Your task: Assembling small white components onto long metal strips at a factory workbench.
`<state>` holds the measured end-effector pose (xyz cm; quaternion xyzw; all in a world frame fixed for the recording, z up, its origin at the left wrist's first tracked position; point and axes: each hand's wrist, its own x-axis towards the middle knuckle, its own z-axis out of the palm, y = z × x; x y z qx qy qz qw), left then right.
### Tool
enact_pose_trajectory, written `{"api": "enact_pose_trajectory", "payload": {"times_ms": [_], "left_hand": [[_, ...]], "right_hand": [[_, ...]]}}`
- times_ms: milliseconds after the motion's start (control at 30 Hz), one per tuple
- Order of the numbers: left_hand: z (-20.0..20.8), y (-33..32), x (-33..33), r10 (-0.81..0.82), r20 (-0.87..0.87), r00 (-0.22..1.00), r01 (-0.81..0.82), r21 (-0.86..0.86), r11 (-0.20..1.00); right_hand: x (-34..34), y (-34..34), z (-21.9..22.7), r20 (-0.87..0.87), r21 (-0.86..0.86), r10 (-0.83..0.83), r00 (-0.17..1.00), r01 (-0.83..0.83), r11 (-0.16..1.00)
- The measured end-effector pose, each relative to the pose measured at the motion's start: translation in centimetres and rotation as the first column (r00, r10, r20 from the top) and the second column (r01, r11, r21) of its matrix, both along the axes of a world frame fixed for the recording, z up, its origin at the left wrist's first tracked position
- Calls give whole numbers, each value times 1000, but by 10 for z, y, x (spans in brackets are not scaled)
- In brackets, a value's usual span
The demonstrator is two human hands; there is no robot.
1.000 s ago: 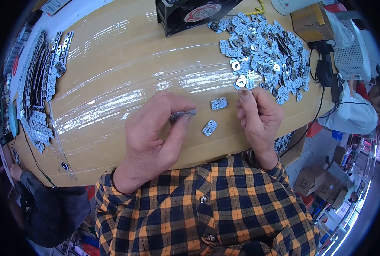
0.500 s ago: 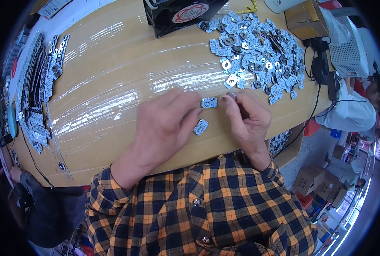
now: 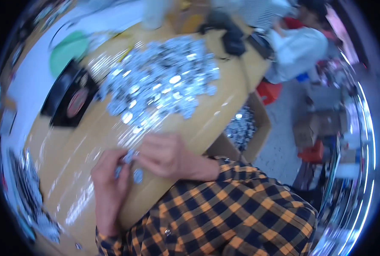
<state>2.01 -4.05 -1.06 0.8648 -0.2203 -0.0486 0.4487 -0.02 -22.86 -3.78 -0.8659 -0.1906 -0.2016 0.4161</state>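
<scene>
The picture is smeared by motion. My left hand (image 3: 109,179) is closed, its fingertips pinching a small silver metal part (image 3: 130,156). Beside it, my right hand (image 3: 162,155) is closed too, thumb and fingertips pressed together at the part's edge; whatever they hold is too blurred to make out. Another small silver part (image 3: 138,176) lies on the table just below the hands. A bluish silver piece (image 3: 118,172) shows by the left thumb; whether it is held or lying there I cannot tell. Beyond the hands spreads a heap of similar metal parts (image 3: 164,72).
A black boxed fan (image 3: 72,96) stands on the cardboard-covered table (image 3: 66,170) at left. Rows of stacked metal strips (image 3: 23,192) line the left edge. Right of the table, an open carton (image 3: 258,123) holds more parts. A person in a pale top (image 3: 298,51) sits at far right.
The view has swung to the right, so the heap and fan appear further left. My hands have come together at the small metal part, which earlier lay between them on the table.
</scene>
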Motion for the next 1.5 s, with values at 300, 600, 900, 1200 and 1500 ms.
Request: {"api": "enact_pose_trajectory", "payload": {"times_ms": [300, 600, 900, 1200, 1500], "left_hand": [[-11, -5, 15, 83, -194, 978, -98, -71, 993], [22, 17, 15, 134, -663, 737, -549, -470, 691], [2, 40, -35, 131, -721, 681, -684, -561, 467], [3, 36, -37, 50, -641, 766, -555, -620, 554], [-3, 40, -37, 84, -368, 926, -316, -636, 704]], "right_hand": [[-35, 29, 8, -199, 695, 871, 450, -562, 449], [4, -4, 10, -73, 124, 274, 959, -264, 957], [29, -1, 9, -330, 336, 468, 820, -362, 870], [23, 15, 31, -466, 282, 447, 764, -351, 893], [22, 15, 28, -477, 345, 553, 683, -434, 832]]}}
